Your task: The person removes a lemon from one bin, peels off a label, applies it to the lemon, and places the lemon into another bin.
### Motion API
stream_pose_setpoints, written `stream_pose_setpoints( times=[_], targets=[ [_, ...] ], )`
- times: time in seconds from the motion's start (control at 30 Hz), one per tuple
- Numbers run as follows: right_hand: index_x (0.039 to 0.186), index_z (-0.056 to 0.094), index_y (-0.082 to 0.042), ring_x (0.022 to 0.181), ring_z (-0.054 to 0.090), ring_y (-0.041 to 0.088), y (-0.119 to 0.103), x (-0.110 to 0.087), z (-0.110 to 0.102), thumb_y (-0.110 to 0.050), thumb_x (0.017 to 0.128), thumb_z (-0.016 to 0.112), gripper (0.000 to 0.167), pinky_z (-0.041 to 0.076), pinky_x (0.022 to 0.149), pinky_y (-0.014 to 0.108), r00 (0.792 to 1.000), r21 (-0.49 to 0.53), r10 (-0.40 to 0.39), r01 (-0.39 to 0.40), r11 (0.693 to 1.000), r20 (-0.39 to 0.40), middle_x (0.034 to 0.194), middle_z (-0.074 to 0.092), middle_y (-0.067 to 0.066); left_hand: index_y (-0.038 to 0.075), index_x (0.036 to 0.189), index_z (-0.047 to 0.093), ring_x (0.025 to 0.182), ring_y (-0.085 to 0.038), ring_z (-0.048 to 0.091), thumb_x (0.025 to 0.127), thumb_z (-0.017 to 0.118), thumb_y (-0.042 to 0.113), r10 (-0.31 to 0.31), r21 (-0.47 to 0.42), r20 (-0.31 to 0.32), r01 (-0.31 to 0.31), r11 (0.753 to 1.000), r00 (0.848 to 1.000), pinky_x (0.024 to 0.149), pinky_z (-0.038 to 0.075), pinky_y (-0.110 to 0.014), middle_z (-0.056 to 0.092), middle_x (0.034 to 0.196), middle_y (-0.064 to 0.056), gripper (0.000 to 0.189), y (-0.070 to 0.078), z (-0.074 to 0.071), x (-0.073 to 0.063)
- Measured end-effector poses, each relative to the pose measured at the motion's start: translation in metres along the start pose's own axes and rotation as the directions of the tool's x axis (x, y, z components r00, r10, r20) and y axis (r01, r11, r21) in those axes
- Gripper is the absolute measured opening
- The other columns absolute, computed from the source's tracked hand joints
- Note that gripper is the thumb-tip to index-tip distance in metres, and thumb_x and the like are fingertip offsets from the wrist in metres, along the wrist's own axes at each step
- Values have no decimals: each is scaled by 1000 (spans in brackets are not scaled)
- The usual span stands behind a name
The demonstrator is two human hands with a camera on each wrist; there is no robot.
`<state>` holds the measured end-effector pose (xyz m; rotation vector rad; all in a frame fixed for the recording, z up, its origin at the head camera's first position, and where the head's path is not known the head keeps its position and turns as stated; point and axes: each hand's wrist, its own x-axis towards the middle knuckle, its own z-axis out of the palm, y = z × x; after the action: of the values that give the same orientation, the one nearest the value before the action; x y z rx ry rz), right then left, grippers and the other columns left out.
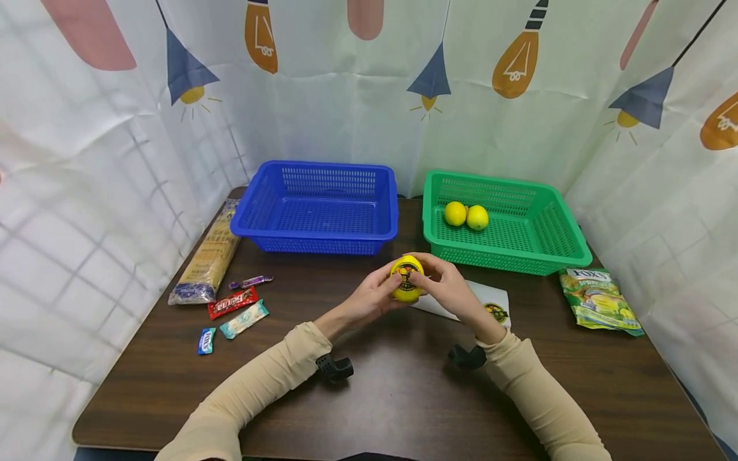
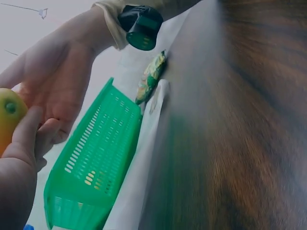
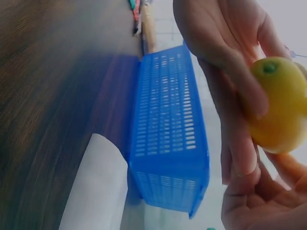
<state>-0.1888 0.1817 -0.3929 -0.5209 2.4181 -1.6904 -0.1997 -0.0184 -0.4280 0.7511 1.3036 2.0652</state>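
A yellow lemon (image 1: pixel 407 293) is held up above the middle of the table between both hands. Its upper face bears a round black-and-yellow sticker (image 1: pixel 406 270). My left hand (image 1: pixel 375 294) grips the lemon from the left, its thumb on the sticker's edge. From the other side my right hand (image 1: pixel 450 288) curls its fingers round the fruit, and its thumb also touches the sticker. The lemon's green stem end (image 3: pixel 270 68) shows in the right wrist view. A white sheet (image 1: pixel 475 291) with another round sticker (image 1: pixel 496 312) lies beneath the right forearm, partly hidden.
Behind the hands stand a blue basket (image 1: pixel 323 246) and a green basket (image 1: pixel 490 256) containing two lemons (image 1: pixel 466 216). Several wrapped sweets (image 1: pixel 233 302) and a long tan packet (image 1: pixel 207 256) lie left; a green Fox's bag (image 1: pixel 599 301) lies right.
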Motion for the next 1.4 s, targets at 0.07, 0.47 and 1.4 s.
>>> stream_pose_setpoints(
  times=[0.07, 0.47, 1.4],
  targets=[
    [142, 51, -15, 107, 60, 22, 1, 1, -2, -30, 100, 59, 45, 55, 86, 28, 999, 41, 2, -4, 999, 42, 132, 61, 16, 6, 156, 18, 129, -33, 58, 107, 37, 37, -3, -37, 4, 3, 999, 1000, 113, 37, -55, 49, 131, -3, 61, 1, 2, 0],
    [147, 48, -14, 106, 62, 15, -1, 1, -9, -28, 100, 60, 50, 57, 87, 28, 991, 98, -22, 9, 995, 133, 137, 58, 15, 12, 160, 13, 118, -20, 63, 110, 31, 27, -40, -36, -13, 40, 999, 999, 112, 37, -56, 48, 133, -5, 55, 8, 0, -4],
    [133, 63, -14, 85, 65, 17, -6, 4, 7, -31, 93, 70, 44, 61, 76, 38, 997, -95, 7, 0, 995, 71, 115, 71, 12, 10, 146, 35, 109, -15, 57, 95, 66, 10, -23, 393, -72, 49, 918, 997, 91, 55, -19, 50, 128, -14, 60, 1, -2, -11]
  ],
)
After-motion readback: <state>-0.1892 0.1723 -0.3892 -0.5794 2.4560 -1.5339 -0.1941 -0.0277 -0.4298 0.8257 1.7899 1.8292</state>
